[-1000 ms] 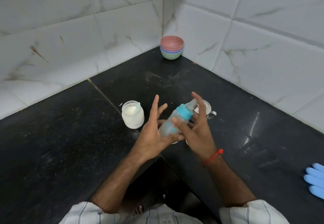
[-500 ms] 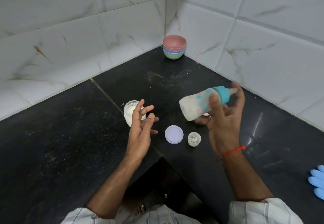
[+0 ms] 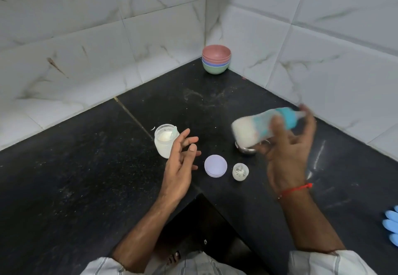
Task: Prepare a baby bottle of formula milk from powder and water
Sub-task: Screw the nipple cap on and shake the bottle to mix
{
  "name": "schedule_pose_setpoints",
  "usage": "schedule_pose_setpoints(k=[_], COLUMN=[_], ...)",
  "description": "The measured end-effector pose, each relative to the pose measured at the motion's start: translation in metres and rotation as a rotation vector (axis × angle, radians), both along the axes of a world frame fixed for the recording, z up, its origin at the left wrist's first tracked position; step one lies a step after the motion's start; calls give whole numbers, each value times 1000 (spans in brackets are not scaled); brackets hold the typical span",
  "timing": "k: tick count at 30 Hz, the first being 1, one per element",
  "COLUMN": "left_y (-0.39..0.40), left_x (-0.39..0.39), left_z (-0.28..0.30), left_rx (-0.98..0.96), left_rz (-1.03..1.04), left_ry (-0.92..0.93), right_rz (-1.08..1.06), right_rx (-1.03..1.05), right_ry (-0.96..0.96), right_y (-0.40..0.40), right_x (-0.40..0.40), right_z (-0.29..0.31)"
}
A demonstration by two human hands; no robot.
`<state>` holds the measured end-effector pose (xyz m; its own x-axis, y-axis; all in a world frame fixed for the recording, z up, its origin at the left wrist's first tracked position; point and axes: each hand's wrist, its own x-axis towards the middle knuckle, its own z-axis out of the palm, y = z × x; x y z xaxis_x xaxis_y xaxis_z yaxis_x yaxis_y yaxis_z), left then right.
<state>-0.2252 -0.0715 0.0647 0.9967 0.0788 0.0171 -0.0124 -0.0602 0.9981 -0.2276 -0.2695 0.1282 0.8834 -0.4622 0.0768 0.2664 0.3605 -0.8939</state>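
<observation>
My right hand [image 3: 287,152] grips a baby bottle [image 3: 258,127] with a teal collar and teat, held nearly sideways above the counter, blurred by motion, milky liquid inside. My left hand [image 3: 179,165] hovers open with fingers spread, holding nothing, just right of a glass jar of white powder [image 3: 164,141] with a small scoop standing in it. A round lilac lid [image 3: 215,165] lies flat on the counter between my hands. Beside it stands a small clear bottle cap [image 3: 240,171]. A steel cup [image 3: 247,148] sits partly hidden beneath the bottle.
The black stone counter [image 3: 86,178] forms an L with an inner corner edge near my body. A stack of coloured bowls [image 3: 216,61] stands in the far tiled corner. Blue gloved fingers [image 3: 392,229] show at the right edge.
Both hands held the bottle a second ago; the left let go and stayed by the jar. The right hand carried the bottle to the right, and now it has dropped slightly and blurs.
</observation>
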Motion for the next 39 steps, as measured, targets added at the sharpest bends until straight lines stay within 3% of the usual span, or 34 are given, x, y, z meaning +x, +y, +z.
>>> schedule_pose_setpoints(k=[2,6,10,24,34,39], left_y=[-1,-5,-8,-14,-30,-38], left_x=[0,-2,-1,-6,-10,-7], left_z=[-1,-1,0,1,32,35], left_rx=[1,28,27,3,-305,-433], left_rz=[4,-49,-63,-152,-307,-300], left_ry=[8,15,1,-14,-25,80], right_rz=[-43,408,281,269,221,303], right_rx=[23,-426,-281,-539,-859,-849], right_ry=[-20,121,112,-18,-59,-79], right_y=[-5,6,-1,-3,5,3], right_x=[3,-3,1,9,15,18], right_z=[0,-13,5,56,48,55])
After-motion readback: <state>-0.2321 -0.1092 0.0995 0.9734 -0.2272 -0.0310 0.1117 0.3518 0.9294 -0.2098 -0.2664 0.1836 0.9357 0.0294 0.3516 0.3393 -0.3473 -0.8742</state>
